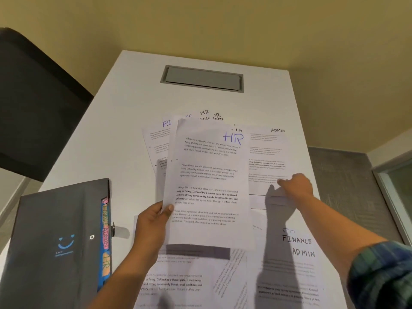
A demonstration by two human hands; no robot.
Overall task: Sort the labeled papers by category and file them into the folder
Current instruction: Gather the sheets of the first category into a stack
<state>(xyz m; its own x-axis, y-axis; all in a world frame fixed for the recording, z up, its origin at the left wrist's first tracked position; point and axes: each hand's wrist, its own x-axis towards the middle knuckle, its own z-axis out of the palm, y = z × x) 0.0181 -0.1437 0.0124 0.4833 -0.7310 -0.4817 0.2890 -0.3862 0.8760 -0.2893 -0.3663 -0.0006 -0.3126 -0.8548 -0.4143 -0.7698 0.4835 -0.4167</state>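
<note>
My left hand pinches the lower left edge of a printed sheet marked HR in blue, held up above the white table. To the right, my right hand reaches onto the sheet marked ADMIN, its curled fingers on the paper; whether it pinches the sheet is unclear. Several more labeled papers lie spread beneath, among them one reading FINANCE and ADMIN. A dark grey folder with coloured tabs reading FINANCE, ADMIN and HR lies at the lower left.
A grey cable hatch is set into the table's far middle. A black chair back stands at the left. The table's right edge borders grey carpet.
</note>
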